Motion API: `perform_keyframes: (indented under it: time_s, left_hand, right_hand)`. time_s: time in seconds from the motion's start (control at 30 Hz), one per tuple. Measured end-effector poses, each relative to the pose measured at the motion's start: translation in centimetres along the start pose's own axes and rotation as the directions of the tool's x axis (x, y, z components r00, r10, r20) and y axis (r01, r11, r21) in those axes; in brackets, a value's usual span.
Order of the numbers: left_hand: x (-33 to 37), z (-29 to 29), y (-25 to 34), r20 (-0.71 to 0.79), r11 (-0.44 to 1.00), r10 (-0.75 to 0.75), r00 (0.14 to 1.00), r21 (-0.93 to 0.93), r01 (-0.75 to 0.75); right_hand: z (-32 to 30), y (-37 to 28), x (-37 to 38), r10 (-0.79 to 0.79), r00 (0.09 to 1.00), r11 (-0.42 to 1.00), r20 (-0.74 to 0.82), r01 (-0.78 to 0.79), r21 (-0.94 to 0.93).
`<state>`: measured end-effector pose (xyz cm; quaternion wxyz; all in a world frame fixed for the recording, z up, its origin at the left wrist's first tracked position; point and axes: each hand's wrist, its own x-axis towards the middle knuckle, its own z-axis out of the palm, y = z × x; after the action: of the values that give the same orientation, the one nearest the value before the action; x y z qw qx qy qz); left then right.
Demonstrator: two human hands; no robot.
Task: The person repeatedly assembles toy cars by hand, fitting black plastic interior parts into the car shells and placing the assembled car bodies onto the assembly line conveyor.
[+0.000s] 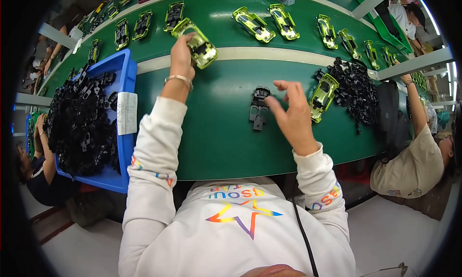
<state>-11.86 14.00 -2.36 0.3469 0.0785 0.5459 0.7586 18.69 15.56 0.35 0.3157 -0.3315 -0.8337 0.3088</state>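
Note:
My left hand (183, 55) is closed on a shiny yellow-green toy car body (204, 49), held up over the pale strip between my table and the green belt. Fingers apart, my right hand (293, 111) hovers just right of a black plastic part (260, 108) lying on the green table; whether a fingertip touches that part I cannot tell. Another yellow-green car body (323, 97) lies to the right of my right hand, against a heap of small black parts (355, 89).
A blue bin (126, 154) full of black plastic parts stands at my left. Several yellow-green car bodies (252, 24) lie along the green belt (211, 7) beyond the pale strip. A black bag (391, 118) is at the table's right end. Other people sit on both sides.

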Motion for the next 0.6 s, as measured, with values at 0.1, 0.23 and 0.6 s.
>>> perform_keyframes:
  time_s: [0.1,0.23,0.6]
  left_hand:
    - [-3.5,-2.5,-1.0,0.014,0.971,-0.107,0.994,-0.216,0.108]
    - [-8.0,-4.0,-0.8,0.223,0.903,-0.233,0.947,-0.311,0.296]
    - [-11.7,-6.1,-0.7,0.402,0.910,-0.183,0.897,-0.276,0.309]
  right_hand:
    - [1.5,-2.3,-2.0,0.037,0.998,0.948,0.057,-0.016,-0.318]
    - [2.0,-2.0,-2.4,-0.172,0.971,0.894,0.165,0.224,-0.387]
    - [0.8,-0.5,-2.1,-0.329,0.917,0.822,0.225,0.395,-0.409]
